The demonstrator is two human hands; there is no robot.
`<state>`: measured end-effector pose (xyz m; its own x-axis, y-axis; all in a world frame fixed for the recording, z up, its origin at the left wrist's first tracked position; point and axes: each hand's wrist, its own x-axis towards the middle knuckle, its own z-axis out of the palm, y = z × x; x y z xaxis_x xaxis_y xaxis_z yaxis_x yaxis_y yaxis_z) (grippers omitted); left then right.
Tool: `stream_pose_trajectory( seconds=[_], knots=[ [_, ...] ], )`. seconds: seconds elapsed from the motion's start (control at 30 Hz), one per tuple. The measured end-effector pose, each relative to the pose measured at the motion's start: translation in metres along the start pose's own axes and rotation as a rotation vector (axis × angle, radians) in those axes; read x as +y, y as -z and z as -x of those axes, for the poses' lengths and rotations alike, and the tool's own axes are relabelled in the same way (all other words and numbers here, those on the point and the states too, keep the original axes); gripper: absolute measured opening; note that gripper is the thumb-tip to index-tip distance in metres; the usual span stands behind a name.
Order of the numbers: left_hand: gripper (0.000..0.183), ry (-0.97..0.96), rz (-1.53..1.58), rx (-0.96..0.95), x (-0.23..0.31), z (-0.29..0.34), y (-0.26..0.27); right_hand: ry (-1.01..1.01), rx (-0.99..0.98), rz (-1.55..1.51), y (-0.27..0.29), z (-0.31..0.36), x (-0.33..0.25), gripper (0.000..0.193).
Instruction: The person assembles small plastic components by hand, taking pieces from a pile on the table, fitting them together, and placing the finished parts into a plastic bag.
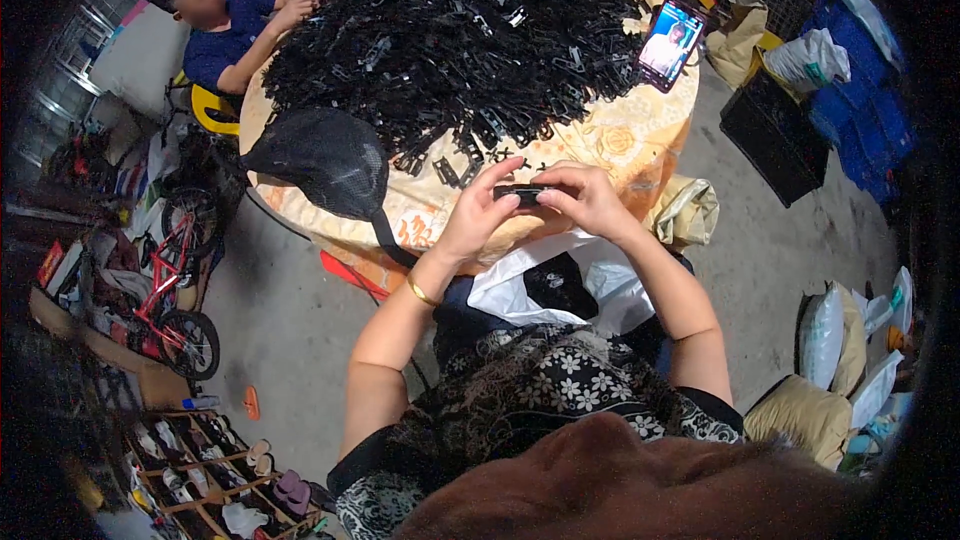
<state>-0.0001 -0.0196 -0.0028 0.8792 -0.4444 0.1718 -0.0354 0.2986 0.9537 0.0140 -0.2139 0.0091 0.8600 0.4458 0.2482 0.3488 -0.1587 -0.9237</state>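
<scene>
Both my hands meet over the near edge of the round table. My left hand [474, 216] and my right hand [588, 202] each pinch one end of a small black plastic piece [521, 191], which looks like a clip. Just beyond them, a few loose black clip parts [445, 172] lie on the patterned tablecloth [620, 152]. A large heap of similar black plastic parts [450, 40] covers most of the tabletop. Below my hands, an open white sack [497, 290] rests at my lap with black pieces [562, 285] inside.
A black mesh bag [315, 160] lies on the table's left edge. At the far right edge stands a phone [670, 44] with its screen lit. Another person [235, 35] sits at the left, hands at the heap. Sacks [805, 415], a bicycle [170, 290] and a shoe rack [205, 480] surround the floor.
</scene>
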Motion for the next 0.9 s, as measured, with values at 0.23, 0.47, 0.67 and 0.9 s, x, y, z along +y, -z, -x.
stream_pose_trajectory(
  seconds=[0.23, 0.47, 0.67, 0.9],
  knots=[
    [0.048, 0.012, -0.483, -0.039, 0.016, 0.002, -0.017, -0.117, -0.023, 0.043, 0.020, 0.025, -0.001, 0.018],
    [0.022, -0.213, -1.727, 0.559, 0.042, -0.036, 0.063, 0.044, -0.258, 0.598, 0.027, 0.023, -0.024, 0.019],
    [0.017, -0.060, -1.843, 0.492, 0.033, -0.058, 0.077, 0.484, 0.070, 0.653, -0.030, -0.021, -0.014, 0.024],
    [0.018, -0.040, -1.735, 0.487, 0.035, -0.053, 0.080, 0.600, -0.053, 0.922, -0.054, -0.064, 0.002, 0.025]
  ],
)
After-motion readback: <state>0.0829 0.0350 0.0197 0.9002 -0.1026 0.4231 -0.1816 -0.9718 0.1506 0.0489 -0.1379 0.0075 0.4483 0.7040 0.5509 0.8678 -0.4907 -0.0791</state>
